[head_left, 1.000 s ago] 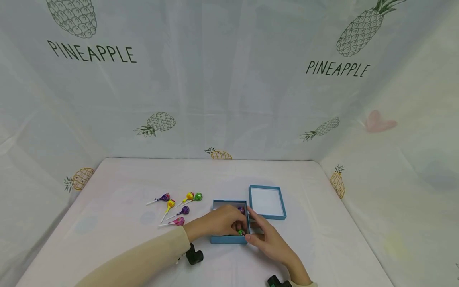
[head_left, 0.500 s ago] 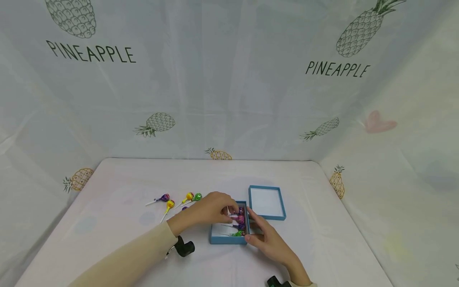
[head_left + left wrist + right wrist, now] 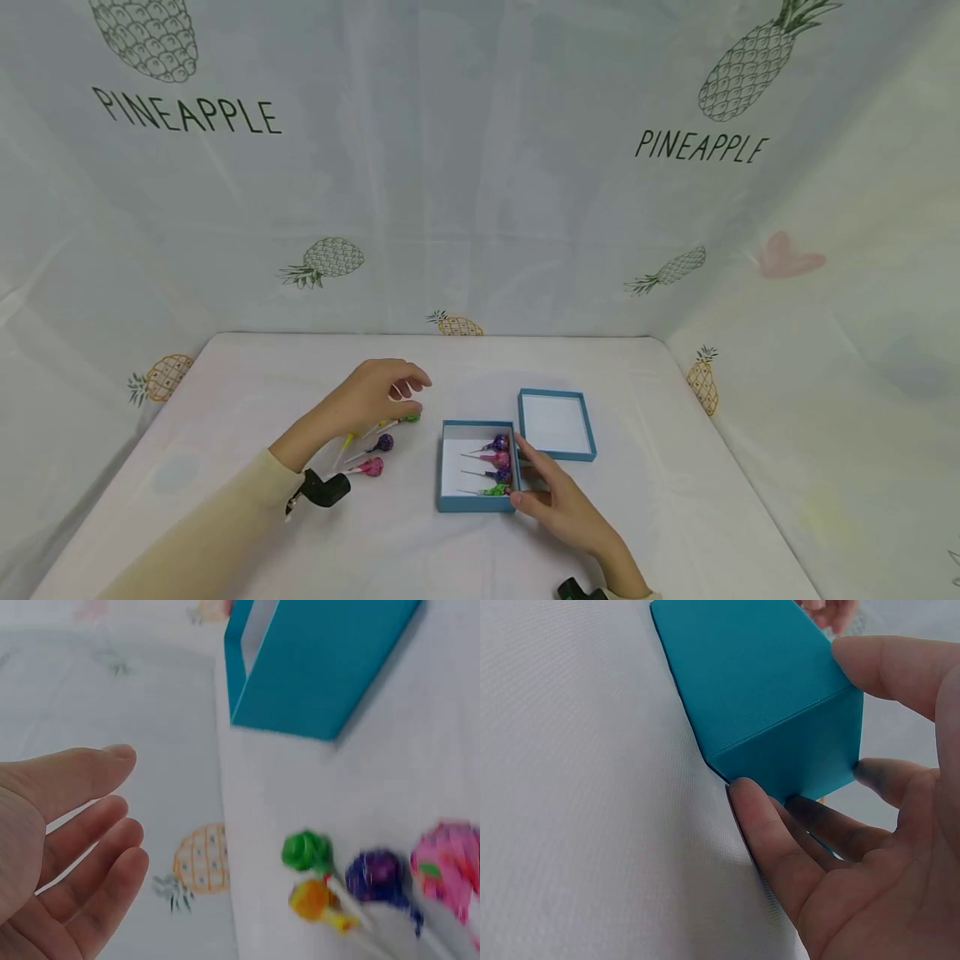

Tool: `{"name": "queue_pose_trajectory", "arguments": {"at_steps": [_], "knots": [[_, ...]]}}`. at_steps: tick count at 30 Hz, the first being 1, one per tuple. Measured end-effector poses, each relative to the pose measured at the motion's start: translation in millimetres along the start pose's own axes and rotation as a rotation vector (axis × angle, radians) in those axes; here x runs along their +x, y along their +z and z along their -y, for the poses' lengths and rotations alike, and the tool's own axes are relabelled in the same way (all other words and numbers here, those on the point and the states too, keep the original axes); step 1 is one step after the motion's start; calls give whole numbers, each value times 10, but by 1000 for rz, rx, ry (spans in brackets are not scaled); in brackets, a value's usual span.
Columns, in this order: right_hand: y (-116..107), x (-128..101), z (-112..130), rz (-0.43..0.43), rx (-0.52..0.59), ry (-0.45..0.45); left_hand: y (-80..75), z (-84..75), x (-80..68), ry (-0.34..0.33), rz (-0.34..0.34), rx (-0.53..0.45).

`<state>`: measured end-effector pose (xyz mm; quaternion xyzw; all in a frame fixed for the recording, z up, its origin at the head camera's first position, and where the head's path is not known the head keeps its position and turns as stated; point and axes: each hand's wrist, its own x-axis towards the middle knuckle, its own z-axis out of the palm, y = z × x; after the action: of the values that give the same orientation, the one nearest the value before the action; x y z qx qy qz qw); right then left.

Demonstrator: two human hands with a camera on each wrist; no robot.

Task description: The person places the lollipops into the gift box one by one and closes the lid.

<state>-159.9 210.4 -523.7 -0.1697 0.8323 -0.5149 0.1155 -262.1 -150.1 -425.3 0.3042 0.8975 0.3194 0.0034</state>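
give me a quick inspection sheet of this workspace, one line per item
surface: table under a pale cloth.
job's things: open blue box holding four lollipops lined along its right wall; loose lollipops on the cloth to its left.
clutter: blue lid lying open side up, behind and right of the box.
grips: left hand over the loose lollipops, fingers relaxed, holding nothing; right hand with thumb and fingers against the box's right side.
cables: nothing seen.
surroundings: pineapple-print curtain behind and at both sides.
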Motion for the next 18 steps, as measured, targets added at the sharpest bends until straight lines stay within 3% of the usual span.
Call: {"name": "queue_pose_trajectory", "arguments": {"at_steps": [8,18], "knots": [[-2,1,-11,-5,-14,-4,-237,406,-225,-125,-46,71],[10,2,-27,-9,-24,-9,-222,937,-554,-183,-40,125]]}}
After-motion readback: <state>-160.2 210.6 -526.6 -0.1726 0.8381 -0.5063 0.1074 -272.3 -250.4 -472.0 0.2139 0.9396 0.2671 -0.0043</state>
